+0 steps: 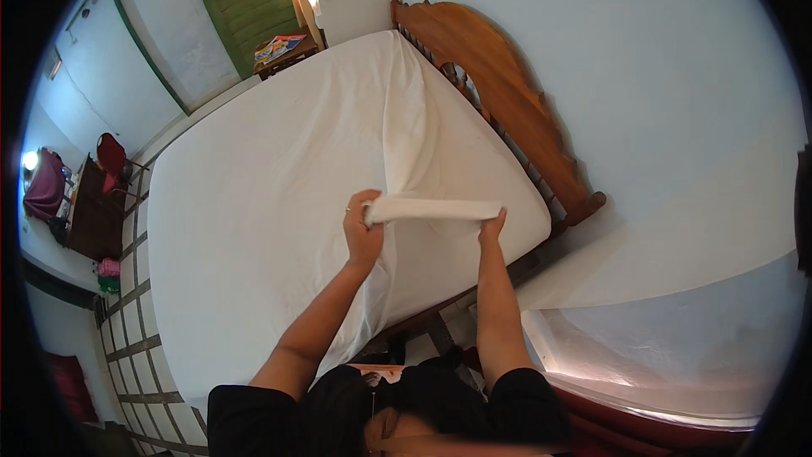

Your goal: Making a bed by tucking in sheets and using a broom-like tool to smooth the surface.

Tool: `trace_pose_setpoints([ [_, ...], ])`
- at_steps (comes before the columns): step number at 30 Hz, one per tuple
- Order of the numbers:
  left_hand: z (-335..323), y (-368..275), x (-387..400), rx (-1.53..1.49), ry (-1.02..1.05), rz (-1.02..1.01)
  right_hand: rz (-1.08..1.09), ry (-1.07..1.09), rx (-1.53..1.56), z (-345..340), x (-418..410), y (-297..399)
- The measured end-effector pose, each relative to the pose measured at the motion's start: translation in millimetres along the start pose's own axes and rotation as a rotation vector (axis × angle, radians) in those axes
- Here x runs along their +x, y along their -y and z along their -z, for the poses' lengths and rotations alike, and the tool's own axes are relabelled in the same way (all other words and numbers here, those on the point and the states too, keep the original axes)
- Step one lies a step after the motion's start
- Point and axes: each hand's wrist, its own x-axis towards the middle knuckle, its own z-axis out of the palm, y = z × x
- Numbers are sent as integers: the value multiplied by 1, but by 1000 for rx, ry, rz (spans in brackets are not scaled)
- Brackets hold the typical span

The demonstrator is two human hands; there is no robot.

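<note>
My left hand [364, 228] grips the left end of a folded strip of white cloth [438, 209]. At the strip's other end, my right hand [493, 225] holds it between thumb and fingers. The strip is stretched roughly level between both hands, above the bed. Below and beyond it lies a white sheet [254, 178], spread over the mattress, with its gathered edge running in loose folds from the far corner towards me. To the right of these folds, a smooth white surface [482, 158] covers the head end of the bed. Whether the strip joins the sheet, I cannot tell.
A carved wooden headboard [501, 63] stands along the bed's right side, against the wall. Behind the far edge is a small wooden table [287, 62] with papers. A red chair [111, 155] and a dark desk [95, 209] stand at left on the tiled floor [136, 330].
</note>
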Motion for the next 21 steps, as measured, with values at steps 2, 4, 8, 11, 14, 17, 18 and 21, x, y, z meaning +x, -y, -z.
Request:
trace_pose_setpoints([
  [2, 6, 0, 13, 16, -112, -36, 151, 84, 241, -4, 12, 59],
  [4, 18, 2, 23, 114, 22, -111, 555, 20, 10, -4, 16, 127],
  [8, 26, 8, 30, 248, 294, -159, 757, -12, -90, 26, -13, 235],
  [11, 24, 10, 27, 363, 324, -254, 845, -53, -209, 43, -49, 260],
  [14, 23, 11, 25, 461, 337, -173, 739, 28, -251, 59, -76, 245],
  [17, 24, 10, 29, 456, 176, -151, 697, 26, -457, 73, -92, 208],
  [18, 23, 9, 32, 462, 181, -157, 722, 57, -559, 80, -97, 193],
  [21, 23, 2, 43, 415, -15, -170, 483, 260, -728, 93, -117, 151],
])
